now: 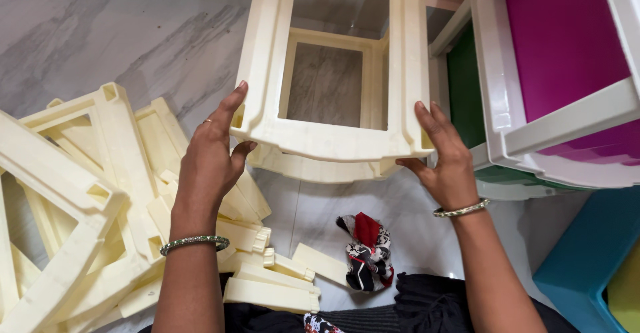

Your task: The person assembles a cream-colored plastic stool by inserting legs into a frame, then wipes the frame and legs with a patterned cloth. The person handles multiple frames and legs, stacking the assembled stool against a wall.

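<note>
A cream plastic rack frame [333,140], built of stacked rectangular tiers, stands on the marble floor in front of me. My left hand [210,156] presses flat against its near left corner, thumb hooked under the top rim. My right hand [443,160] holds the near right corner the same way, fingers up along the side. Both wrists wear bangles. Through the frame's opening I see the floor and lower tiers.
A pile of loose cream frames and short posts [100,193] lies at my left. A white drawer unit with magenta and green drawers [553,86] stands at right, a teal drawer [587,253] below it. A patterned cloth [367,250] lies on the floor.
</note>
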